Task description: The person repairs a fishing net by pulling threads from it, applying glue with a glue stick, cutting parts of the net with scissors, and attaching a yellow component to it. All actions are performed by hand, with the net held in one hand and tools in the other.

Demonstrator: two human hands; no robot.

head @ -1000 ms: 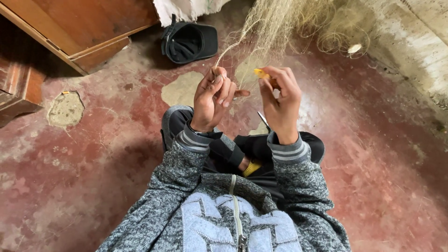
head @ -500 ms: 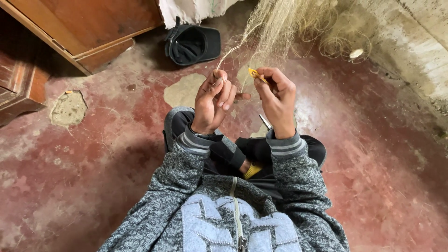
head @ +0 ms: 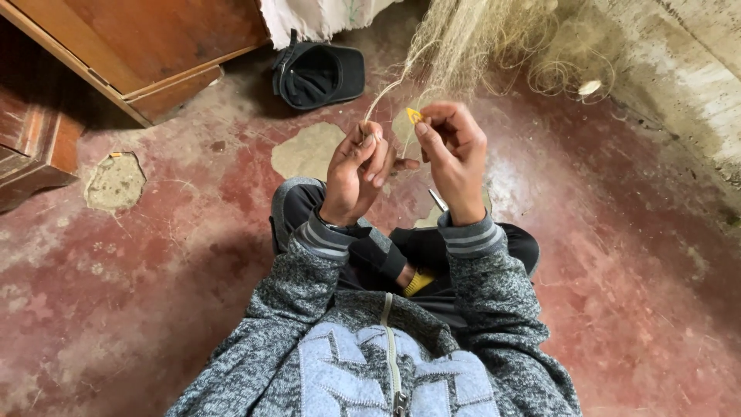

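I sit cross-legged on a worn red floor. My left hand (head: 359,174) pinches a strand of pale fishing net (head: 463,38) that runs up to the heap of netting at the back. Beside it, nearly touching, my right hand (head: 455,150) grips a small yellow netting needle (head: 414,116), whose tip shows above my fingers. A thin metal piece (head: 438,201) pokes out below my right wrist. Grey knitted sleeves cover both arms.
A black cap (head: 320,73) lies upside down on the floor ahead. Wooden furniture (head: 147,46) stands at the upper left, with white cloth (head: 309,15) hanging beside it. A concrete wall (head: 679,69) rises at the right. Bare patches (head: 114,181) break the red floor.
My hands have drawn closer together. The right hand has turned so that only the needle's yellow tip shows.
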